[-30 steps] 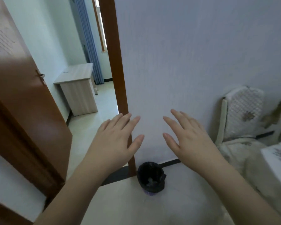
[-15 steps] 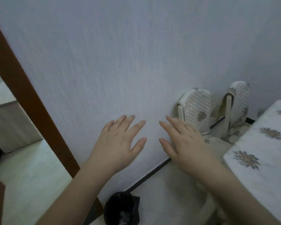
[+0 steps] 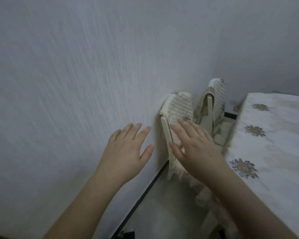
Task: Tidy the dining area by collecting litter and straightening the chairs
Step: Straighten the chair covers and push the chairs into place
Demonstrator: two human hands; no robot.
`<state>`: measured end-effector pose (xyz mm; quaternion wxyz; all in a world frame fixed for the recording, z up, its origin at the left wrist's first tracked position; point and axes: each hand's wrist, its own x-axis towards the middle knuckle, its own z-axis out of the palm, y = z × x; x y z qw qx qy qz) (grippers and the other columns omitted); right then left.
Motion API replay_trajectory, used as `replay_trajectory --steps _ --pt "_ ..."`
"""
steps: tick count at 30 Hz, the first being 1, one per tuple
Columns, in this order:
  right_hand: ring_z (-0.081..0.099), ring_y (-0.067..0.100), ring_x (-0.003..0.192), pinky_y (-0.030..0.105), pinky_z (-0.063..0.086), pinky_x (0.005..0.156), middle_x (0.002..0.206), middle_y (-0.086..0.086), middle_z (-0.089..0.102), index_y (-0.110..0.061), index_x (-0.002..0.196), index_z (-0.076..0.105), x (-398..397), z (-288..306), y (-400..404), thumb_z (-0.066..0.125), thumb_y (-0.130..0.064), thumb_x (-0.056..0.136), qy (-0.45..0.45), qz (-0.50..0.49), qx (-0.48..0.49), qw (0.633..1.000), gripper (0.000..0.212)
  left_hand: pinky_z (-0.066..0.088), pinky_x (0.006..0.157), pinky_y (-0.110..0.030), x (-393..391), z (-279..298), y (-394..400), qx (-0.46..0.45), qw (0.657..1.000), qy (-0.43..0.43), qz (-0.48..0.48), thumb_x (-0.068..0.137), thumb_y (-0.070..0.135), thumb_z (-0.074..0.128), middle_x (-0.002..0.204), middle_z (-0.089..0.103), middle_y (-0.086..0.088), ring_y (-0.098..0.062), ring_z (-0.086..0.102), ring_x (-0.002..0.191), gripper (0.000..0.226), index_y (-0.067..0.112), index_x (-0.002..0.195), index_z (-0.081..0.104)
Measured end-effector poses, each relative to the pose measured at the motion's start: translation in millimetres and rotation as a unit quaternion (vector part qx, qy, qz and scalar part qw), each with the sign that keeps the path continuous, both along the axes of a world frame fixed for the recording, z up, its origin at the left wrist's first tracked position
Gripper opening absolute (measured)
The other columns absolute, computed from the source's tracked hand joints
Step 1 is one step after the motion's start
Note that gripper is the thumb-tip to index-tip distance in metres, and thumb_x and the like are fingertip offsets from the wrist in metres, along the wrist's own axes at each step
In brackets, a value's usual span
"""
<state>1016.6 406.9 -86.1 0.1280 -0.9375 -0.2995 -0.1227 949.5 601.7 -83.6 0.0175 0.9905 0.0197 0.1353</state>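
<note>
Two cream chairs with quilted covers stand against the white wall beside the dining table. The near chair (image 3: 177, 105) has its backrest close to the wall; the far chair (image 3: 216, 95) stands just behind it. My right hand (image 3: 193, 145) is stretched out with straight fingers in front of the near chair's backrest; contact cannot be told. My left hand (image 3: 128, 150) hovers open to the left of that chair, in front of the wall, holding nothing. No litter is in either hand.
The dining table (image 3: 273, 138) with a white flowered cloth fills the right side. A black skirting strip (image 3: 145, 192) runs along the wall's foot. A dark edge of the black-lined bin (image 3: 126, 235) shows at the bottom. Pale floor lies between wall and chair.
The view has swung right, away from the doorway and the bin, onto the chairs and table. Both open hands have moved toward the near chair, the right one now over its backrest.
</note>
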Motion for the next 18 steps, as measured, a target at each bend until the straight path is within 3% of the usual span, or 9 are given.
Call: replay_trajectory --steps 6,12,18 --pt "0.01 0.013 0.146 0.037 0.009 0.12 0.159 -0.005 0.016 -0.031 0.15 0.018 52.7 0.5 36.6 0.019 -0.054 0.096 0.009 -0.04 -0.024 0.999 0.06 0.014 0.117 -0.039 79.0 3.3 43.6 -0.011 0.998 -0.009 -0.058 0.088 0.063 0.004 0.158 0.024 0.005 -0.015 0.017 0.145 0.07 0.036 0.15 0.02" --pt "0.013 0.014 0.145 0.034 0.007 0.117 0.158 -0.006 0.02 -0.032 0.149 0.022 93.0 -9.5 31.6 0.02 -0.054 0.095 0.015 -0.107 -0.03 0.994 0.058 0.022 0.114 -0.04 149.7 -0.2 47.2 -0.017 0.992 -0.017 -0.123 0.097 0.054 0.028 0.153 0.036 0.003 -0.016 0.027 0.142 0.055 0.03 0.147 0.032" --pt "0.012 0.014 0.145 0.035 0.008 0.117 0.158 -0.006 0.02 -0.032 0.149 0.022 149.9 -14.7 18.9 0.018 -0.055 0.094 0.017 -0.14 -0.023 0.99 0.06 0.018 0.116 -0.041 215.2 -19.5 31.9 -0.011 0.988 0.022 -0.152 0.096 0.057 0.019 0.156 0.029 0.005 -0.014 0.02 0.144 0.059 0.032 0.149 0.026"
